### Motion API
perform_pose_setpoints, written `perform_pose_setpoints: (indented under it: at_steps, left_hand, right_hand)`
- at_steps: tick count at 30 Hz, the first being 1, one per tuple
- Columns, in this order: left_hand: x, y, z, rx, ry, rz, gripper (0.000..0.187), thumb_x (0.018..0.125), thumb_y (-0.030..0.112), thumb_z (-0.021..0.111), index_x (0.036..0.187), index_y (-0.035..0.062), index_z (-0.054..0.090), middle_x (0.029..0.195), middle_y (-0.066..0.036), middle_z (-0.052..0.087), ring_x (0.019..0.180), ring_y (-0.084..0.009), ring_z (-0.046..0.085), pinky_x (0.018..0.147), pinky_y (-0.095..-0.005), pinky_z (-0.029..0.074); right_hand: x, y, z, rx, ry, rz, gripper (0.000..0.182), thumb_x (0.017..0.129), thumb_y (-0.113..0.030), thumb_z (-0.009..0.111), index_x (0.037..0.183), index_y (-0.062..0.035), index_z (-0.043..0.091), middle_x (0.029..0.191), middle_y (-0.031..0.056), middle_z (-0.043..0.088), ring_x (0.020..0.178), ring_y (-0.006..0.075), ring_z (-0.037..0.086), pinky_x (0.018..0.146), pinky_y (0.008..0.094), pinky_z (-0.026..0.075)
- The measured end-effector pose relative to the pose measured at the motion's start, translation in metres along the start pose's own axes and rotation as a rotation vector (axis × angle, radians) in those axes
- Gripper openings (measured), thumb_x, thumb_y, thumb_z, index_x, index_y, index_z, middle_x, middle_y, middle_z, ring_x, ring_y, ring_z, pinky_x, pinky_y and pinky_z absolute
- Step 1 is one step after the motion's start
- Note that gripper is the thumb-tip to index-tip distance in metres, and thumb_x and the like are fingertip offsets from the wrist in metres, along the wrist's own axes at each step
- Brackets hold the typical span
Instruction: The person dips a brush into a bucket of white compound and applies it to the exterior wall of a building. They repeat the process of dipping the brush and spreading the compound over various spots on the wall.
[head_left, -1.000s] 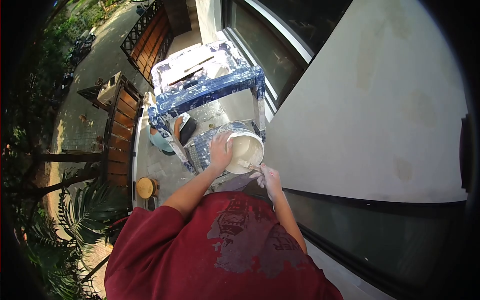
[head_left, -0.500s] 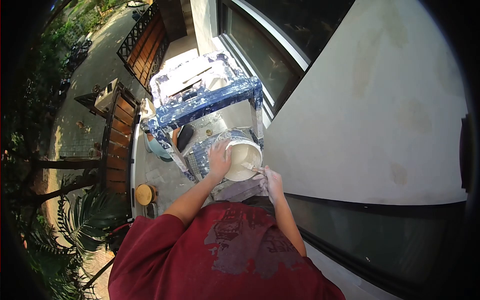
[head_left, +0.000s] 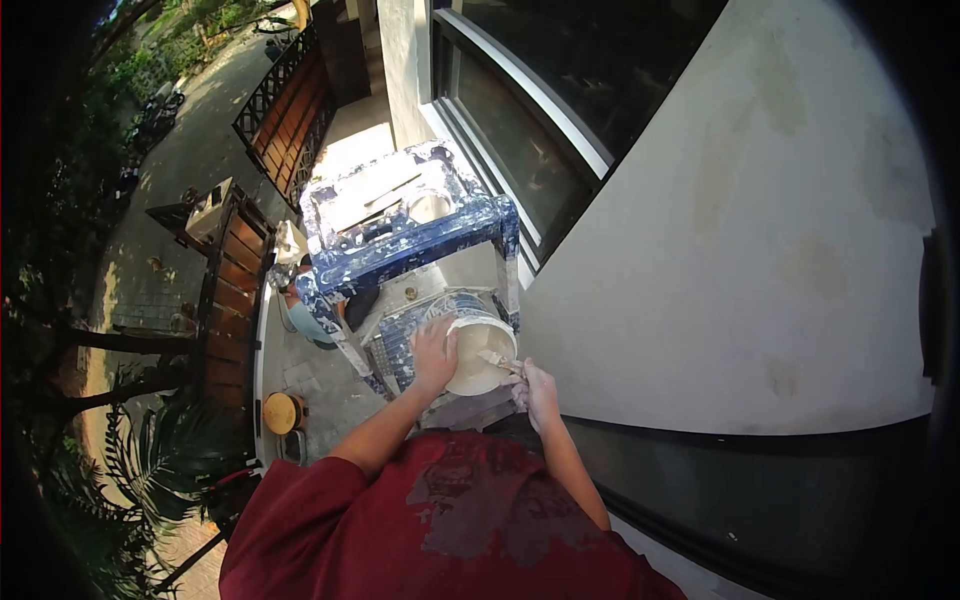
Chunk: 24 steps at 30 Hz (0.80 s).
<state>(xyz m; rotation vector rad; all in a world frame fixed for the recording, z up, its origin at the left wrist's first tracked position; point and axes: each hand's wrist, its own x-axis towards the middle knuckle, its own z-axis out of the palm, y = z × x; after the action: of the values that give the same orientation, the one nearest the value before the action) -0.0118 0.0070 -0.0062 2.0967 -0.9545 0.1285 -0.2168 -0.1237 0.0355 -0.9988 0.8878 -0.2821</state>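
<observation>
A white bucket (head_left: 466,378) with pale material inside rests in front of a paint-spattered blue ladder (head_left: 400,245). My left hand (head_left: 434,355) lies against the bucket's left rim, its fingers stretched out. On the other side, my right hand (head_left: 541,394) is closed around the handle of a putty knife (head_left: 492,357), whose blade is over the bucket's opening. A greyish cloth or glove-like thing shows by my right fingers, too small to make out.
A grey plastered wall (head_left: 660,280) rises on the right, beside a dark window (head_left: 520,130). Behind the ladder's left leg, a person in light blue (head_left: 308,322) is partly hidden. A yellow-topped bucket (head_left: 281,412) stands at the left, near a wooden gate (head_left: 240,260).
The view has shifted, so the bucket, ladder and both hands appear lower. My left hand remains against the bucket and my right hand still grips the putty knife.
</observation>
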Motion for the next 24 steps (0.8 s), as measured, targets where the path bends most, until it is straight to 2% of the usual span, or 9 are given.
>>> perform_pose_setpoints:
  at_steps: [12, 15, 17, 18, 20, 21, 24]
  left_hand:
    - [0.002, 0.005, -0.004, 0.031, -0.004, 0.004, 0.035, 0.105, 0.025, 0.058, 0.135, 0.0092, 0.068, 0.134, -0.011, 0.069, 0.129, -0.0318, 0.058, 0.113, -0.0498, 0.036]
    - [0.004, 0.005, -0.002, 0.026, -0.019, -0.017, 0.035, 0.105, 0.025, 0.058, 0.135, 0.0090, 0.067, 0.134, -0.011, 0.069, 0.128, -0.0329, 0.058, 0.113, -0.0501, 0.036]
    - [0.005, 0.001, -0.001, 0.029, -0.028, -0.003, 0.036, 0.106, 0.025, 0.057, 0.136, 0.0088, 0.067, 0.135, -0.012, 0.069, 0.128, -0.0336, 0.057, 0.113, -0.0503, 0.036]
    - [0.003, 0.000, -0.001, 0.024, -0.031, 0.005, 0.036, 0.106, 0.025, 0.057, 0.136, 0.0088, 0.067, 0.135, -0.012, 0.069, 0.128, -0.0336, 0.057, 0.113, -0.0503, 0.036]
    - [0.002, 0.006, -0.006, -0.013, -0.036, -0.025, 0.037, 0.107, 0.025, 0.053, 0.136, 0.0063, 0.067, 0.134, -0.015, 0.069, 0.127, -0.0370, 0.057, 0.112, -0.0508, 0.037]
    - [0.002, 0.010, -0.007, 0.010, -0.048, -0.051, 0.040, 0.106, 0.024, 0.054, 0.140, 0.0086, 0.066, 0.136, -0.013, 0.068, 0.128, -0.0346, 0.056, 0.112, -0.0521, 0.036]
    - [0.000, 0.000, 0.002, 0.009, -0.064, -0.020, 0.042, 0.107, 0.027, 0.051, 0.140, 0.0040, 0.064, 0.136, -0.017, 0.067, 0.128, -0.0394, 0.055, 0.112, -0.0551, 0.035]
  right_hand:
    - [0.002, -0.004, -0.004, 0.051, -0.013, -0.004, 0.051, 0.115, -0.041, 0.047, 0.128, 0.0042, 0.067, 0.090, 0.0129, 0.077, 0.057, 0.0069, 0.055, 0.049, 0.0219, 0.041]
    - [-0.004, 0.001, -0.014, 0.147, -0.033, -0.042, 0.059, 0.114, -0.048, 0.047, 0.131, 0.0060, 0.064, 0.091, 0.0171, 0.076, 0.057, 0.0103, 0.056, 0.049, 0.0245, 0.042]
    - [-0.011, 0.002, -0.021, 0.329, -0.058, -0.102, 0.062, 0.115, -0.050, 0.041, 0.131, 0.0055, 0.062, 0.095, 0.0179, 0.075, 0.061, 0.0129, 0.057, 0.052, 0.0268, 0.042]
    - [-0.015, 0.002, -0.023, 0.332, -0.052, -0.109, 0.062, 0.115, -0.050, 0.041, 0.131, 0.0055, 0.062, 0.095, 0.0179, 0.075, 0.061, 0.0129, 0.057, 0.052, 0.0268, 0.042]
    - [-0.026, -0.005, -0.026, 0.580, -0.015, -0.064, 0.063, 0.116, -0.050, 0.034, 0.133, 0.0036, 0.063, 0.100, 0.0156, 0.075, 0.068, 0.0157, 0.059, 0.056, 0.0304, 0.043]
    - [-0.032, -0.007, -0.026, 0.612, -0.040, -0.073, 0.064, 0.116, -0.051, 0.033, 0.134, 0.0035, 0.062, 0.101, 0.0154, 0.074, 0.070, 0.0161, 0.059, 0.057, 0.0305, 0.043]
    - [-0.050, -0.036, -0.022, 0.729, -0.121, -0.229, 0.068, 0.116, -0.053, 0.031, 0.139, 0.0046, 0.059, 0.104, 0.0155, 0.074, 0.071, 0.0174, 0.058, 0.060, 0.0307, 0.042]
